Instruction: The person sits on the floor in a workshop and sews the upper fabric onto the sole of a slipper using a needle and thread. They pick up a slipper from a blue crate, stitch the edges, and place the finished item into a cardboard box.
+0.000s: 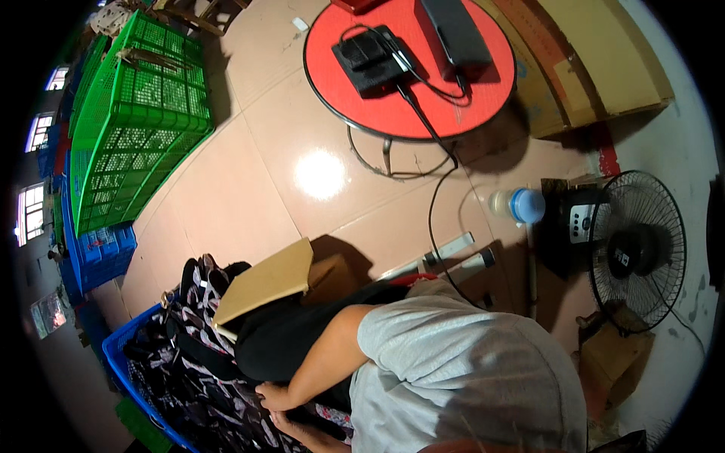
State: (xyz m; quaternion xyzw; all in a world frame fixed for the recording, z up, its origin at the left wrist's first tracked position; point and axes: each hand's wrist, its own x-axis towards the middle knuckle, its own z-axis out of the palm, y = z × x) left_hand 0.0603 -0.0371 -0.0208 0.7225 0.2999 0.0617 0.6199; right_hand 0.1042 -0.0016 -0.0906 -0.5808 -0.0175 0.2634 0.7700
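Observation:
Both of my hands are close together over a blue crate point(115, 358) heaped with dark pieces point(204, 400) printed in pale pink and white. My right hand point(275, 395) has its fingers curled in, and what it pinches is too small to name. Just below it, my left hand point(282, 418) is partly hidden, its fingers bent towards the right hand. Printed cloth point(334, 414) shows between my forearms. Beyond my black-trousered leg point(294, 347) is an open cardboard box point(266, 281), its flap raised next to the pile.
A round red table point(340, 106) holds a black device point(371, 60) with cables, one cable trailing down to the floor. Green crates point(143, 136) stand at far left. To the right are a black fan point(634, 253), a blue-lidded bottle point(521, 205) and large cardboard sheets point(604, 60).

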